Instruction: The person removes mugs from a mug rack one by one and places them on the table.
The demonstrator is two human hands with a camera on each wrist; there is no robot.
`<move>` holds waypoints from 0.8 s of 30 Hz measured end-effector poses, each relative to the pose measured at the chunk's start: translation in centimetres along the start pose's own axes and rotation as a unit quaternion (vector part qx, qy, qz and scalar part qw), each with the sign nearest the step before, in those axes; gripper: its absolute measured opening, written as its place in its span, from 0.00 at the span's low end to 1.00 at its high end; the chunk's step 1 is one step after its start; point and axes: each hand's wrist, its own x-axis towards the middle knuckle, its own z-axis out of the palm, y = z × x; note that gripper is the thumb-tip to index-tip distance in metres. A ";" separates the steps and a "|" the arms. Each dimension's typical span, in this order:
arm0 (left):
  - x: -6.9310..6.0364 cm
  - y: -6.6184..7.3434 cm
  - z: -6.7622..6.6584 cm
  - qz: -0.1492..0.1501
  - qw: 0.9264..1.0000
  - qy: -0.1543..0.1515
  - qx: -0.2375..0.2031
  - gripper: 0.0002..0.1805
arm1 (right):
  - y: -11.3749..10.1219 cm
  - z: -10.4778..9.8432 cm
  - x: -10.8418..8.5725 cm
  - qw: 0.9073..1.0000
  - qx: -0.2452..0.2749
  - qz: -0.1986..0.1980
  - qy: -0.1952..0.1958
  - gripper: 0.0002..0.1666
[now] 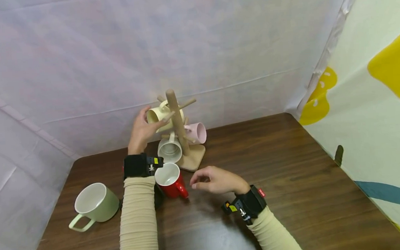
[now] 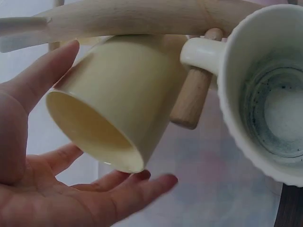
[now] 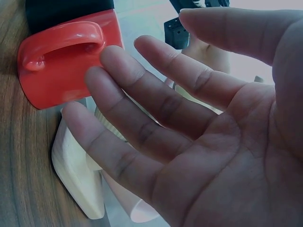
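Observation:
A wooden mug rack stands near the back of the table. A pale yellow mug hangs on its upper part, tilted with its mouth towards my left hand. That hand's thumb and spread fingers lie around the mug's rim, not curled tight; whether they touch it I cannot tell. A white mug and a pink mug hang lower down. My right hand hovers over the table with relaxed fingers, holding nothing. Just left of it a red mug stands upright, handle towards the hand.
A light green mug stands at the table's left, its handle towards the front left. Something dark, partly hidden by the left sleeve, lies beside the red mug. A white cloth wall rises behind the table.

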 end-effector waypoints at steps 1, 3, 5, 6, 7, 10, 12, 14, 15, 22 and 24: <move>0.0 -0.1 0.1 0.002 1.000 0.000 -0.004 0.48 | 0.0 0.0 0.0 1.000 -0.001 -0.001 -0.001 0.08; 0.0 -0.2 0.2 0.007 1.000 0.002 -0.007 0.47 | -0.1 0.0 0.0 1.000 -0.004 -0.002 -0.003 0.08; 0.1 -0.2 0.3 0.011 1.000 0.006 -0.007 0.44 | -0.1 0.0 0.0 1.000 -0.004 0.000 -0.004 0.08; 0.1 -0.2 0.4 0.011 1.000 0.009 -0.007 0.43 | -0.1 0.0 0.0 1.000 -0.004 0.001 -0.005 0.08; 0.1 -0.2 0.4 0.010 1.000 0.011 -0.007 0.42 | -0.1 0.0 -0.1 1.000 -0.004 0.003 -0.006 0.08; 0.1 -0.2 0.6 0.004 1.000 0.016 -0.006 0.40 | -0.2 0.1 -0.2 1.000 -0.003 0.006 -0.008 0.08; 0.1 -0.2 0.7 0.000 1.000 0.019 -0.008 0.40 | -0.2 0.1 -0.2 1.000 -0.002 0.008 -0.009 0.08; 0.1 -0.2 0.8 -0.002 1.000 0.022 -0.007 0.40 | -0.2 0.1 -0.3 1.000 -0.001 0.009 -0.009 0.08; 0.1 -0.2 0.8 -0.003 1.000 0.023 -0.008 0.40 | -0.2 0.1 -0.3 1.000 -0.002 0.009 -0.010 0.08; 0.1 -0.4 0.8 0.002 0.999 0.041 -0.010 0.39 | -0.3 0.2 -0.1 1.000 -0.004 0.006 -0.016 0.08; 0.1 -0.4 0.7 0.002 0.999 0.043 -0.015 0.40 | -0.4 0.1 -0.1 1.000 -0.002 0.007 -0.016 0.08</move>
